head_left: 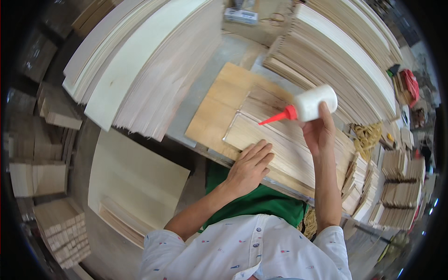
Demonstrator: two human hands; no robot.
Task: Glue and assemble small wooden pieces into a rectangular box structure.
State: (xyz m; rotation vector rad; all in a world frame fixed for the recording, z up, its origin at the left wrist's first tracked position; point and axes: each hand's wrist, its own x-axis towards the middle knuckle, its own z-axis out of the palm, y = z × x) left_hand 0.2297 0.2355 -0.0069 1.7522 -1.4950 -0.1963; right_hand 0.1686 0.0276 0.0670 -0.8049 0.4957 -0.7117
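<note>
In my right hand (321,133) is a white squeeze bottle (315,103) with a red pointed nozzle. The bottle is tilted, its nozzle aimed left and slightly down above a pale wooden panel (275,148). My left hand (250,165) lies flat near the panel's front edge, fingers stretched out. Beneath the panel is a larger yellowish wooden board (210,114) on the bench. A thin shiny line, like glue, runs along the panel's left end. Behind the bottle lies a darker wood section (266,100).
Tall stacks of thin wooden sheets stand at the left (163,70) and back right (336,51). Small wood strips (359,184) and a bundle of tan bands (368,140) lie on the right. A large pale sheet (135,168) sits lower left, beside stacked wood blocks (63,228).
</note>
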